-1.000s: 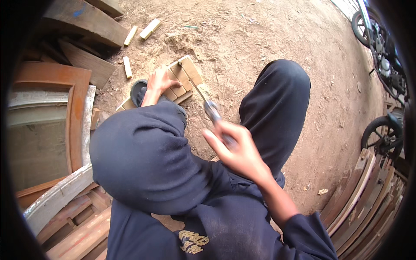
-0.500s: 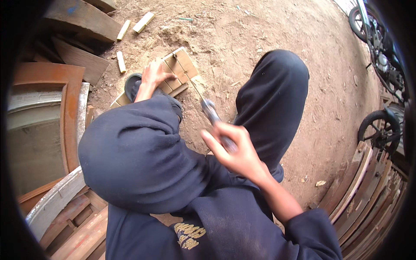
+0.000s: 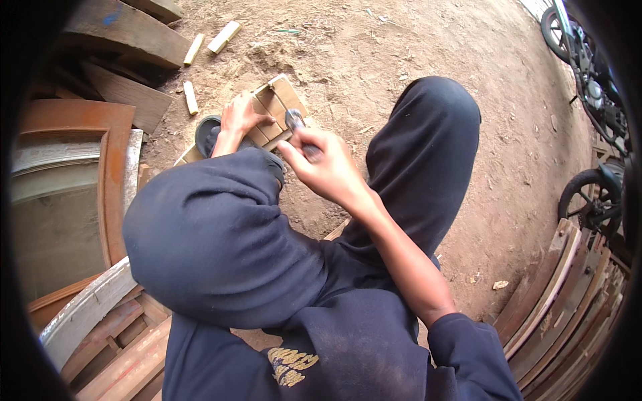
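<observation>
I squat over a small wooden frame (image 3: pixel 279 100) made of short slats, lying on the dirt. My left hand (image 3: pixel 241 117) presses flat on the frame's near side. My right hand (image 3: pixel 328 167) grips the handle of a hammer (image 3: pixel 295 121), whose metal head is down at the frame's right part. My dark-clad knees fill the middle of the view, and a dark sandal (image 3: pixel 207 134) shows by my left hand.
Short wood offcuts (image 3: pixel 225 37) lie on the dirt beyond the frame. Stacked arched wooden door frames (image 3: pixel 80 174) stand at the left, planks (image 3: pixel 568 301) at the lower right, and a motorcycle (image 3: pixel 595 100) at the right edge.
My right hand swung the hammer forward and down, from raised near my knee to the frame. My left hand stayed on the frame.
</observation>
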`<act>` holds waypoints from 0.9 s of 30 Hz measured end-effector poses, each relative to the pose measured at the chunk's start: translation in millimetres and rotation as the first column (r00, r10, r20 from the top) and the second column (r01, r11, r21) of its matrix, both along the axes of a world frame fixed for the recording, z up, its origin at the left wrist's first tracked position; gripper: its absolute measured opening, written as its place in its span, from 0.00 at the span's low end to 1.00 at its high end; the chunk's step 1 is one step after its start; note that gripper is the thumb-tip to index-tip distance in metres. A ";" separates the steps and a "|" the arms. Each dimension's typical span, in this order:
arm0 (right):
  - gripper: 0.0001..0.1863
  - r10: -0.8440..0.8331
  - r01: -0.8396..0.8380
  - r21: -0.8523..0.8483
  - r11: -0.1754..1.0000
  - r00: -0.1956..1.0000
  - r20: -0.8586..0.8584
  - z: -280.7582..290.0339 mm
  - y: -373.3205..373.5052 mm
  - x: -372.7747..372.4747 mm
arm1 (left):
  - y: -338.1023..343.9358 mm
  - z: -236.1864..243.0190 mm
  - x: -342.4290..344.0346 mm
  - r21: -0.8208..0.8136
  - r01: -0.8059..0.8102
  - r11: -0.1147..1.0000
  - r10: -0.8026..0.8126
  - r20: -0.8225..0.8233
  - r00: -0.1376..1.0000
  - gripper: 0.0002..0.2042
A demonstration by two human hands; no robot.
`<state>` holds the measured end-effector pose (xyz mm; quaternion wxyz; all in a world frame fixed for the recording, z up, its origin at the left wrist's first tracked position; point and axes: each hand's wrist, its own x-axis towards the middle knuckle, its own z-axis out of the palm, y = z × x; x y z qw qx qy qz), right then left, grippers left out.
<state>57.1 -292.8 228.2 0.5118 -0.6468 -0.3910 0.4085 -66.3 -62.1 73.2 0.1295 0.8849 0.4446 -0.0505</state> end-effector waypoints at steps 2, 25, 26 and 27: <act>0.18 -0.019 0.018 -0.022 1.000 0.997 -0.069 7.0 1.3 -9.6 | 4.1 -10.1 -7.6 0.011 0.006 1.000 -0.006 -0.001 1.000 0.41; 0.19 0.016 -0.017 -0.030 0.999 0.999 -0.037 11.9 -30.1 -3.2 | -9.5 24.5 10.8 -0.045 -0.058 0.997 0.056 -0.043 0.997 0.41; 0.19 0.051 -0.056 -0.035 0.998 0.991 -0.120 9.7 -21.8 -0.9 | -11.2 28.1 4.7 -0.040 -0.075 0.996 0.073 -0.049 0.996 0.41; 0.19 0.022 -0.021 0.054 0.998 0.999 -0.023 8.1 -25.4 -2.1 | -10.7 25.3 0.7 -0.054 -0.090 0.994 0.087 -0.057 0.995 0.41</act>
